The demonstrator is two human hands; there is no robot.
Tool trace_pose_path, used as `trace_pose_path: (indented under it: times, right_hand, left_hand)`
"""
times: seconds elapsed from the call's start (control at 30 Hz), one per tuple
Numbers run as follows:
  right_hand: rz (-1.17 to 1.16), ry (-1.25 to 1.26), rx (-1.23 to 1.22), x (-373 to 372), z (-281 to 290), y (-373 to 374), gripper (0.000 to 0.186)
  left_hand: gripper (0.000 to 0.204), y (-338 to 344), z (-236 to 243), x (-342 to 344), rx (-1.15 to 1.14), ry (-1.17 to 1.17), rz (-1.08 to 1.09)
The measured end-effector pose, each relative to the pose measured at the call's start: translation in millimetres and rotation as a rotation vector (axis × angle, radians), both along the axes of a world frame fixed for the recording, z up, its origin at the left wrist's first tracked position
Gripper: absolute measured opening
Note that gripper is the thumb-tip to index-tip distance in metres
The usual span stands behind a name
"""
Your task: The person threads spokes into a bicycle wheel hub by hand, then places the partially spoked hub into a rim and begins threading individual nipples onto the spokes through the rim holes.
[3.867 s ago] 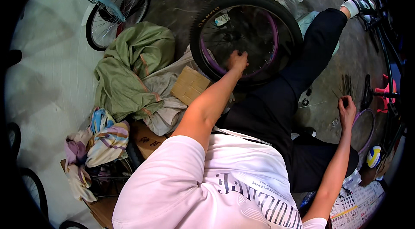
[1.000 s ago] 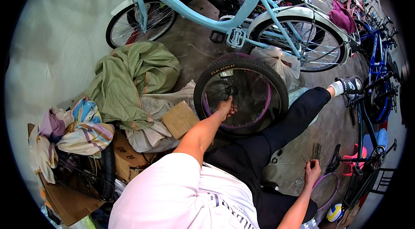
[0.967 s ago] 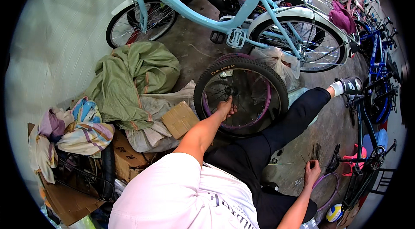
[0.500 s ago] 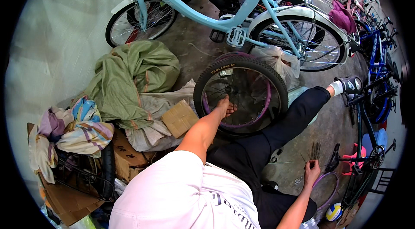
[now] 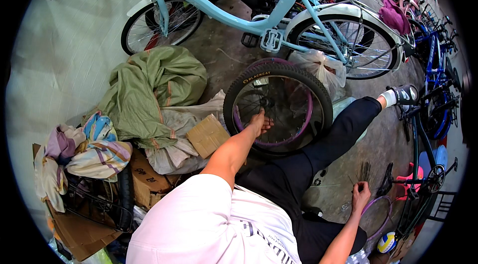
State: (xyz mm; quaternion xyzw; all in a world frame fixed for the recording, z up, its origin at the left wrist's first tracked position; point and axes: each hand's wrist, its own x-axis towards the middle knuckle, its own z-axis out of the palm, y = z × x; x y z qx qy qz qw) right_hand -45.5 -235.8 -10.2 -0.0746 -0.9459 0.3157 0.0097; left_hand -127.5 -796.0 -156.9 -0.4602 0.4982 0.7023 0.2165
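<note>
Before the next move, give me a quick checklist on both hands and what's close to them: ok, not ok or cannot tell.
1. Left hand over the wheel, near its middle: ok.
2. Left fingers gripping something: cannot tell, too small to see.
3. Right hand holding the thin dark rods: ok.
4. Rods gathered evenly: not ok, some splay outward.
5. Gap between tyre and outstretched leg: cannot tell.
</note>
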Motion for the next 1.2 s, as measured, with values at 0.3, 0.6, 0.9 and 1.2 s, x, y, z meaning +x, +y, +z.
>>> trace_pose_path:
  times: [0.3, 0.6, 0.9, 1.2]
  right_hand:
    - [-0.010, -0.020, -0.005, 1.0, 6.5, -4.2, 0.016]
    - [0.014, -0.004, 0.015, 0.5, 7.7, -6.4, 0.015]
    - [0.026, -0.044, 0.020, 4.0, 7.2, -4.6, 0.014]
    - [0.035, -0.082, -0.015, 4.2, 11.0, -7.3, 0.017]
  left_hand:
    - [0.080, -3.2, -1.1, -5.0, -0.008, -0.034, -0.040]
    - [0.081, -4.5, 3.8, -6.6, 0.004, -0.052, -0.025]
    - [0.063, -22.1, -4.2, -11.4, 0.094, -0.039, 0.063]
    - [0.035, -6.4, 0.2, 8.9, 0.194, 0.181, 0.092]
